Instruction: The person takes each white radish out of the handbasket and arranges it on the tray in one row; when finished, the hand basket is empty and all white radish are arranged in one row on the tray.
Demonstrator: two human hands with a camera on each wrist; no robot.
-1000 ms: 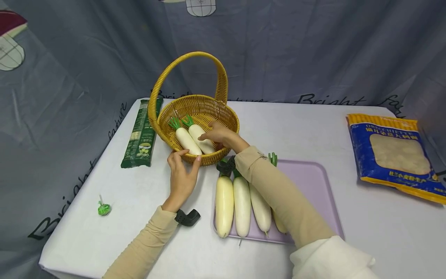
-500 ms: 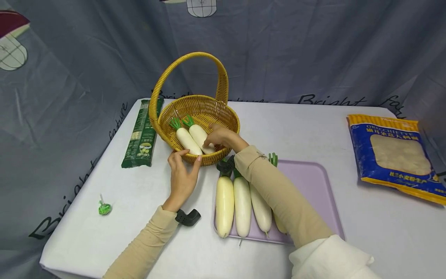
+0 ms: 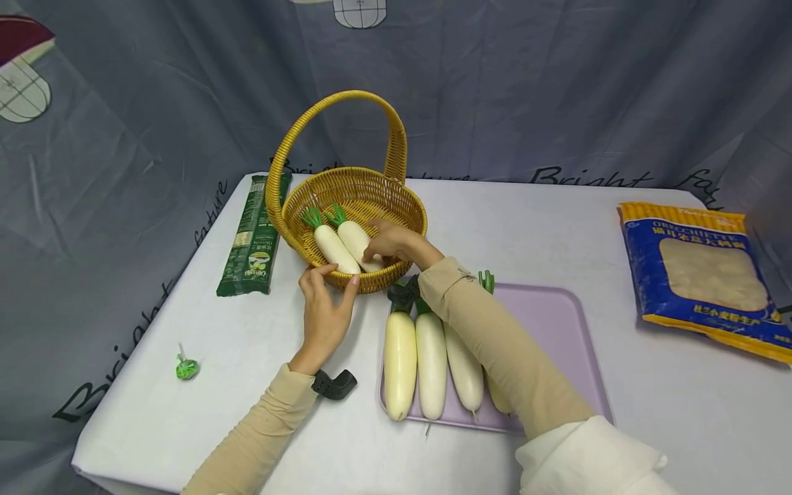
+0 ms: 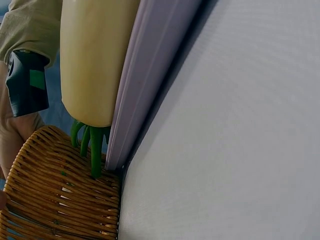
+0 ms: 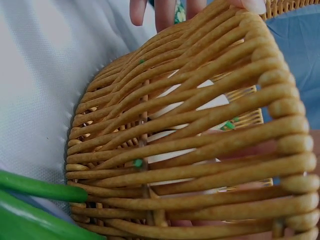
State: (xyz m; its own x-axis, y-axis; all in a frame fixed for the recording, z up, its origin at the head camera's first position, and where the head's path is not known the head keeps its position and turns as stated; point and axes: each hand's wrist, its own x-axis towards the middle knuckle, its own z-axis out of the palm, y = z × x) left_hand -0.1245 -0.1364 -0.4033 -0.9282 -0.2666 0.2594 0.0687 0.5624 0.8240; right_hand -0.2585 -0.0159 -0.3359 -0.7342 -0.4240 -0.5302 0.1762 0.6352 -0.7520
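A yellow wicker basket (image 3: 399, 196) with a tall hoop handle stands at the back left of the table. Two white radishes (image 3: 335, 247) with green stalks lie side by side in it. My left hand (image 3: 323, 320) grips the basket's near rim, its fingertips at the edge. Reaching in over the right side, my right hand (image 3: 396, 242) holds the lower end of the right-hand radish (image 3: 354, 238), the thumb bent onto it and the other fingers partly hidden. In the right wrist view, the basket's weave (image 5: 200, 145) hides most of that hand.
A lilac tray (image 3: 559, 323) bears several larger radishes (image 3: 400, 364), partly under my right forearm. Left of the basket lies a green packet (image 3: 250, 247), with a green-wrapped lollipop (image 3: 186, 368) nearer the front. A blue and yellow pasta bag (image 3: 705, 275) lies at right.
My right thumb has drawn back and bent toward the lower end of the right-hand radish, where it earlier stretched out across it. The left hand, basket and radishes keep their places.
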